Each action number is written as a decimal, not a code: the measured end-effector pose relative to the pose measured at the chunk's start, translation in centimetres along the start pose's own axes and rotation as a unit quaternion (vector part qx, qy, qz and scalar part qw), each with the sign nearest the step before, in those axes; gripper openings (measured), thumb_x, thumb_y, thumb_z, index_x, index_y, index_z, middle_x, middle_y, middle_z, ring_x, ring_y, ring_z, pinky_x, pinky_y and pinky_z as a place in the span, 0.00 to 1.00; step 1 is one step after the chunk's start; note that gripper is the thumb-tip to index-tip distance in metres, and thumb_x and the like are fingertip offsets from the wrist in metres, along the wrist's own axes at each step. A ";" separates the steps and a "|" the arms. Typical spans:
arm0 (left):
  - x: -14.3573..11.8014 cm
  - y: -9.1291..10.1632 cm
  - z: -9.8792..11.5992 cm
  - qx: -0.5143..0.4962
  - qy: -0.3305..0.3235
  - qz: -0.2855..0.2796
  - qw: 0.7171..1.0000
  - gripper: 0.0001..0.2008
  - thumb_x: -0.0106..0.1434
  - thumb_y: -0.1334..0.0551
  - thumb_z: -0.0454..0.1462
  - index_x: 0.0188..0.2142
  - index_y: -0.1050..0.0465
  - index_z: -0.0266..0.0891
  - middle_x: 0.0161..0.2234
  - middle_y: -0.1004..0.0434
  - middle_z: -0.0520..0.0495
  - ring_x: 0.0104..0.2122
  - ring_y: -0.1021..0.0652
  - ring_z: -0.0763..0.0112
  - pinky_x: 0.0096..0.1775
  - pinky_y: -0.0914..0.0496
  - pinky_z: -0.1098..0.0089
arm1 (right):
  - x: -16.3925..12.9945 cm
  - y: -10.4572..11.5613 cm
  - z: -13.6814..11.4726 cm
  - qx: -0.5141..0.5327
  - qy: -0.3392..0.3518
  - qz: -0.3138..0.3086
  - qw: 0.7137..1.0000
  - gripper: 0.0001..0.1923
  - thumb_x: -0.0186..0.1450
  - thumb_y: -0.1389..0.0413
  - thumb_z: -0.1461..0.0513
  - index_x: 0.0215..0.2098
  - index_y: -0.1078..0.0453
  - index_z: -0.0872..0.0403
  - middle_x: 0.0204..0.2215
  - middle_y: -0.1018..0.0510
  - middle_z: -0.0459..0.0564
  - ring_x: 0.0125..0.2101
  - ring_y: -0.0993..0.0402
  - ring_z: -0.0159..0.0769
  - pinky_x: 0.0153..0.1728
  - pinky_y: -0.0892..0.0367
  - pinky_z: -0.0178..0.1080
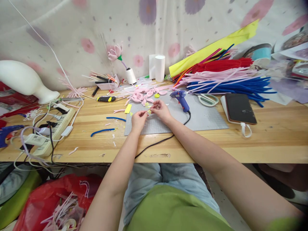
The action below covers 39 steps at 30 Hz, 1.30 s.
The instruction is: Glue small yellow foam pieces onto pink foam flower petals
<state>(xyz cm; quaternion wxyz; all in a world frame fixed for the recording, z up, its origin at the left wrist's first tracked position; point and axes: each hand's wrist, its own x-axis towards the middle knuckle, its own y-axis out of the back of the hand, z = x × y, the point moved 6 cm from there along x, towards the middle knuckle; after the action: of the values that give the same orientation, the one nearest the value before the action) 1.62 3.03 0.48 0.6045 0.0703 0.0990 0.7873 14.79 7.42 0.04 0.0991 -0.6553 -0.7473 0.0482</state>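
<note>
Both of my hands meet over the grey cutting mat (pixel 204 120), fingertips almost touching. My left hand (pixel 139 120) is closed in a pinch, and my right hand (pixel 160 110) pinches from the other side. Between the fingertips is a small yellow piece (pixel 149 112), too small to make out its shape. Just beyond them lie pink fuzzy petal loops (pixel 139 96) and a round yellow piece (pixel 157 95). A yellow rectangle (pixel 128 108) lies left of my hands. The blue glue gun (pixel 181 100) rests on the mat to their right.
Scissors (pixel 208 100) and a dark phone-like device (pixel 241 108) lie right. Behind are bundles of blue pipe cleaners (pixel 231 88) and red ones (pixel 221 65). A power strip (pixel 56 131) with tangled cables is left. The glue gun's black cord (pixel 156 142) crosses the table's front.
</note>
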 end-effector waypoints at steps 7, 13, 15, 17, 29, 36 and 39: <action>0.1 0.1 -0.3 0.001 -0.004 0.006 1.000 0.09 0.53 0.39 0.38 0.32 0.25 0.35 0.25 0.24 0.49 0.20 0.31 0.79 0.21 0.39 0.77 | -0.6 -0.2 -0.6 -0.006 -0.001 -0.012 1.000 0.18 0.48 0.42 0.62 0.36 0.43 0.51 0.27 0.31 0.40 0.29 0.30 0.28 0.31 0.29 0.36; 0.0 0.2 0.1 0.048 -0.048 0.008 0.998 0.08 0.52 0.40 0.37 0.30 0.24 0.35 0.26 0.24 0.48 0.24 0.28 0.76 0.27 0.34 0.75 | -0.9 -0.6 -0.6 -0.037 -0.009 -0.053 0.998 0.19 0.48 0.42 0.62 0.37 0.42 0.52 0.25 0.29 0.39 0.26 0.31 0.27 0.31 0.32 0.36; 0.0 0.2 0.0 0.064 -0.059 0.011 0.996 0.08 0.52 0.40 0.38 0.30 0.24 0.36 0.26 0.23 0.48 0.25 0.28 0.75 0.29 0.34 0.75 | -0.9 -0.7 -0.6 -0.053 -0.001 -0.063 0.997 0.19 0.47 0.42 0.63 0.37 0.42 0.52 0.23 0.29 0.38 0.23 0.32 0.27 0.30 0.33 0.36; 0.1 0.2 -0.1 0.076 -0.067 0.010 0.995 0.09 0.52 0.39 0.38 0.30 0.24 0.36 0.26 0.24 0.48 0.25 0.28 0.75 0.29 0.34 0.74 | -0.9 -0.7 -0.7 -0.064 0.005 -0.069 0.996 0.20 0.47 0.43 0.63 0.37 0.42 0.52 0.22 0.29 0.38 0.22 0.33 0.27 0.28 0.33 0.35; 0.1 0.2 -0.1 0.068 -0.063 0.008 0.996 0.09 0.52 0.39 0.39 0.30 0.24 0.36 0.26 0.24 0.48 0.26 0.27 0.75 0.29 0.34 0.74 | -0.9 -0.5 -0.3 -0.008 -0.031 -0.084 0.996 0.19 0.48 0.42 0.64 0.37 0.41 0.52 0.24 0.26 0.39 0.25 0.29 0.27 0.30 0.31 0.35; 0.1 0.2 -0.3 0.054 -0.045 0.006 0.998 0.09 0.52 0.39 0.40 0.30 0.24 0.36 0.26 0.23 0.48 0.25 0.27 0.75 0.29 0.34 0.75 | -0.9 -0.5 -0.2 -0.004 -0.025 -0.084 0.996 0.17 0.49 0.42 0.65 0.36 0.41 0.52 0.25 0.25 0.40 0.24 0.28 0.27 0.30 0.30 0.35; 0.2 0.2 -0.3 0.051 -0.048 0.005 0.998 0.10 0.52 0.39 0.40 0.30 0.24 0.36 0.25 0.23 0.48 0.25 0.27 0.76 0.28 0.34 0.75 | -0.8 -0.4 -0.1 -0.003 -0.027 -0.078 0.997 0.18 0.49 0.42 0.65 0.36 0.41 0.52 0.25 0.25 0.40 0.24 0.28 0.27 0.29 0.30 0.35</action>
<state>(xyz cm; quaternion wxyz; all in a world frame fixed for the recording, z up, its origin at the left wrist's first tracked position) 1.33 3.17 0.19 0.6000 0.1391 0.1098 0.7801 14.54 6.57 0.19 0.0804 -0.5938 -0.7986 0.0556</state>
